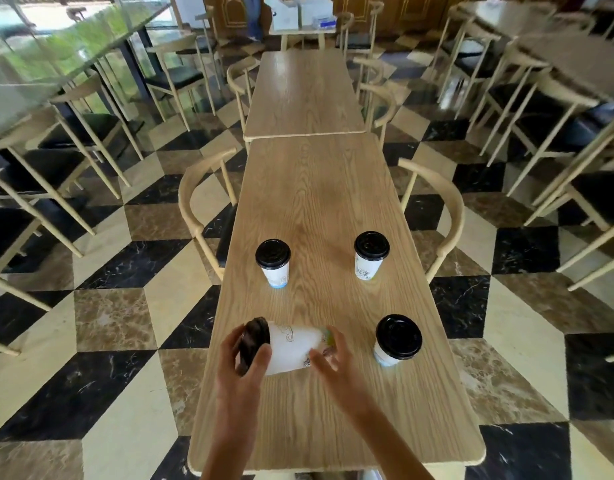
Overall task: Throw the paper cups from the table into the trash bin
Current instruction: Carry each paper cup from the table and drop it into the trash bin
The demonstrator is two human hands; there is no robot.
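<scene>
Four white paper cups with black lids are on the wooden table (319, 202). One cup (291, 348) lies on its side near the front left, lid pointing left. My left hand (243, 368) grips its lid end, thumb over the lid. My right hand (333, 358) touches the cup's base end with spread fingers. Three cups stand upright: one at the front right (397, 339), one at mid left (273, 263), one at mid right (370, 254). No trash bin is in view.
Wooden chairs flank the table on the left (201, 206) and right (440, 209). A second wooden table (303, 91) adjoins the far end. More chairs and tables line both sides over a checkered tile floor (125, 323).
</scene>
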